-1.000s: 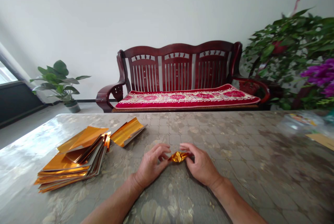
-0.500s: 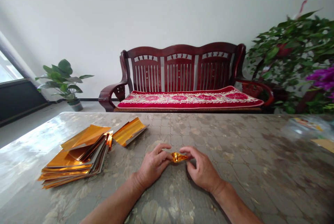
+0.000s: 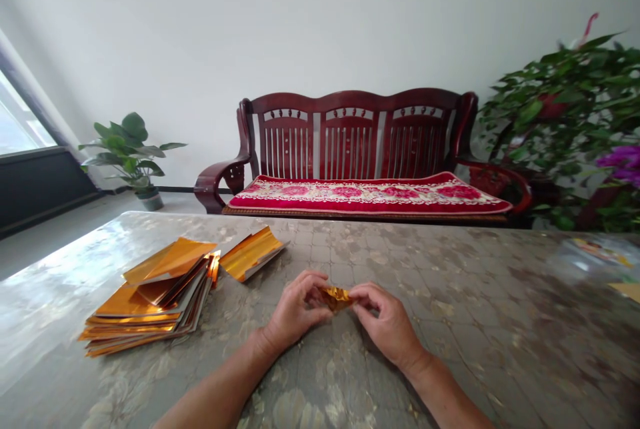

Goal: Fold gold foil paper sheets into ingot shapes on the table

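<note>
The far edge of the table runs just in front of the wooden bench, and its left edge goes slanting toward the near left. The twisted foil piece is at the near middle, between the two hands, well apart from the far edge. A wide stretch of tabletop lies between the right hand and the clear plastic packet at far right; on the left, the stack of sheets is nearer to the left hand.

The packet has coloured print, too blurred for reading.

The right hand is pinching the right end of the foil between thumb and fingers. The left hand is curved around the left end; I cannot tell if its thumb presses there. The foil is shiny, golden and crumpled. The stacked sheets are orange-gold, with greyish edges, piled unevenly. Beyond them, some curved sheets lie slightly raised. The tabletop shows a glossy pattern of flowers and lattice.
</note>
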Motion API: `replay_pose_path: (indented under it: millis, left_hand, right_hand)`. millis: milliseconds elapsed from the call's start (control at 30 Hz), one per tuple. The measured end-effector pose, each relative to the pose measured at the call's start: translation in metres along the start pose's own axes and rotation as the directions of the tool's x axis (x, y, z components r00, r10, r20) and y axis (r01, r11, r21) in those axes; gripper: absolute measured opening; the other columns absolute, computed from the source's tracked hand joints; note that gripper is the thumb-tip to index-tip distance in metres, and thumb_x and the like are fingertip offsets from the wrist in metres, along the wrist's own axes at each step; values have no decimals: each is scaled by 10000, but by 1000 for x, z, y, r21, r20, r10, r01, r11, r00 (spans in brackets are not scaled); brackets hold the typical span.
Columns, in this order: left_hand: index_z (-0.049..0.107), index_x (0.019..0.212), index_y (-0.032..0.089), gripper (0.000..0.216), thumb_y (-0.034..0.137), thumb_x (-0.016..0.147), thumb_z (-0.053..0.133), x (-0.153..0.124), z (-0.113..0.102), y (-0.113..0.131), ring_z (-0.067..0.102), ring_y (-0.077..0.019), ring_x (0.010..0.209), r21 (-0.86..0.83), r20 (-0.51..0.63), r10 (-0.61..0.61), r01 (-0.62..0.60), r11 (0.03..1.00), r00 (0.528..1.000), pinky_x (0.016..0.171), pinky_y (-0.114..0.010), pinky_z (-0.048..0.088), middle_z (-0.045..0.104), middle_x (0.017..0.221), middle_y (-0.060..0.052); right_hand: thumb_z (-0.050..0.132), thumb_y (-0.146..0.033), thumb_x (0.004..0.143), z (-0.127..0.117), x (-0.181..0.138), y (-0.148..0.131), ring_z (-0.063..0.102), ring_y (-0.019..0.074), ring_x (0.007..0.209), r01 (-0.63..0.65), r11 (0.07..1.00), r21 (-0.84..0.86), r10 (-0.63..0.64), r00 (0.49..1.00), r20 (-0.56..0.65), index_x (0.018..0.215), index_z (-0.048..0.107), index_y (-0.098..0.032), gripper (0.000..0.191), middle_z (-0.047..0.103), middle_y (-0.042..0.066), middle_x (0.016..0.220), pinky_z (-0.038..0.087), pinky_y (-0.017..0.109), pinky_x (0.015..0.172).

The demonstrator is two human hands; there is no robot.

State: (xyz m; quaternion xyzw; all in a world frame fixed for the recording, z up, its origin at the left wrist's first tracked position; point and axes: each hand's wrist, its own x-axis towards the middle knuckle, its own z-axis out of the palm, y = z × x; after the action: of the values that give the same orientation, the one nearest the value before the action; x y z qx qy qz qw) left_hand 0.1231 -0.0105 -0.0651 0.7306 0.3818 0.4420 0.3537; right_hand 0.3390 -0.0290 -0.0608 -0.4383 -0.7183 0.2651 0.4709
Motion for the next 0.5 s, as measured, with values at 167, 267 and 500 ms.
replay_pose_path:
  millis: [167,267,500]
  left_hand:
    - [583,1158,187,342,342,860,651,-2,-3,5,676,-162,787,-189,47,-115,122,974,992,715,-262,533,687,1006,-71]
    - [578,1174,157,366,440,967,474,-1,-4,7,678,-163,745,-295,47,-171,177,939,984,754,-297,541,715,859,-71]
    - [616,1045,144,463,519,791,712,6,3,0,688,-160,685,-517,-11,-289,242,821,957,637,-270,559,707,857,-66]
  right_hand:
    - [564,-192,771,-2,1,4,710,189,786,-178,971,159,176,984,22,931,685,-181,202,736,57,903,559,306,753]
    - [541,-200,735,-3,2,3,725,206,775,-266,934,239,258,964,66,966,684,-164,274,758,61,839,566,333,771]
    - [594,-269,713,-4,5,1,725,208,766,-365,866,341,351,931,105,951,709,-161,285,772,60,828,568,328,764]
